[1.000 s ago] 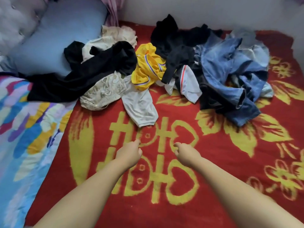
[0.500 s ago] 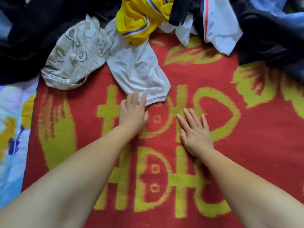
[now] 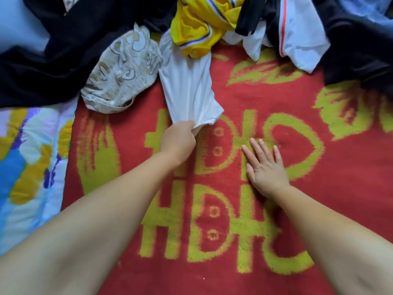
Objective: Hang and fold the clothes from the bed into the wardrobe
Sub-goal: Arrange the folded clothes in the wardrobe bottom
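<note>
Currently, the hem of the white garment (image 3: 188,90) is pinched by the left hand (image 3: 179,139), fingers curled round the fabric, while its upper part is trapped under the yellow jersey (image 3: 195,24) in the pile on the bed's red blanket (image 3: 319,167). The right hand (image 3: 266,167) is laid flat, fingers spread, holding nothing. The cloth is judged light, soft and limp; a grip nearer the shoulders is advised.

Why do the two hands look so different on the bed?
The left hand is curled, gripping the hem of the white garment; the right hand holds nothing. The left hand's fingers are tucked out of sight; the right hand's are straight, spread flat on the red blanket. Both reach forward on bare arms.
</note>
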A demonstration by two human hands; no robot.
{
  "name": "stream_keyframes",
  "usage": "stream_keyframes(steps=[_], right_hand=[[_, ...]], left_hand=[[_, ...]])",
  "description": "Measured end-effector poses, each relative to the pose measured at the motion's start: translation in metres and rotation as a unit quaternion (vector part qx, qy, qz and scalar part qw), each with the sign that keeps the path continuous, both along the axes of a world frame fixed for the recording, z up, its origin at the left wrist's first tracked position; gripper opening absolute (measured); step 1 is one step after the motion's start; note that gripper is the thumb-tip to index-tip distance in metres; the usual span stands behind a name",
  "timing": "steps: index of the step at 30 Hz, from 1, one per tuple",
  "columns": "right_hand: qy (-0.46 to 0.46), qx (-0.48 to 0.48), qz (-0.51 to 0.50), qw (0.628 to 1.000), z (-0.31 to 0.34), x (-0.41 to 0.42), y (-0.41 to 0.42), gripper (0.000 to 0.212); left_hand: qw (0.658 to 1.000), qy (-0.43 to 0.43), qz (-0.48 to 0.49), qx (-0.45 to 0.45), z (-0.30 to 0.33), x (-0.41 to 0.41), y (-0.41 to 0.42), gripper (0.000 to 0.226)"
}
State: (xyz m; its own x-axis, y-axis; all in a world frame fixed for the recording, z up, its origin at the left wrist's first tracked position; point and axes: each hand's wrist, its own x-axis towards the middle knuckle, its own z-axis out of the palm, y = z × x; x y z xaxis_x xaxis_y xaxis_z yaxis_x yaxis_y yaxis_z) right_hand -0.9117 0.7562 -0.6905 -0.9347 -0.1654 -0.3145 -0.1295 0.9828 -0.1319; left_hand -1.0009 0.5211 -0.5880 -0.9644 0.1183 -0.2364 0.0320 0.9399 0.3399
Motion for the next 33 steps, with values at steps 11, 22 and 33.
stream_keyframes(steps=[11, 22, 33], right_hand=[[-0.059, -0.152, 0.010, 0.987, 0.289, -0.025, -0.056, 0.075], [0.122, -0.264, -0.067, 0.954, 0.482, 0.007, -0.074, 0.025], [0.237, -0.377, -0.079, 0.892, 0.633, 0.010, -0.080, 0.040]], left_hand=[[0.998, 0.036, -0.010, 0.055, 0.241, 0.072, 0.024, 0.012], [0.964, 0.253, -0.008, 0.087, 0.391, 0.101, 0.003, 0.033], [0.934, 0.258, 0.072, 0.235, 0.486, 0.071, -0.035, 0.021]])
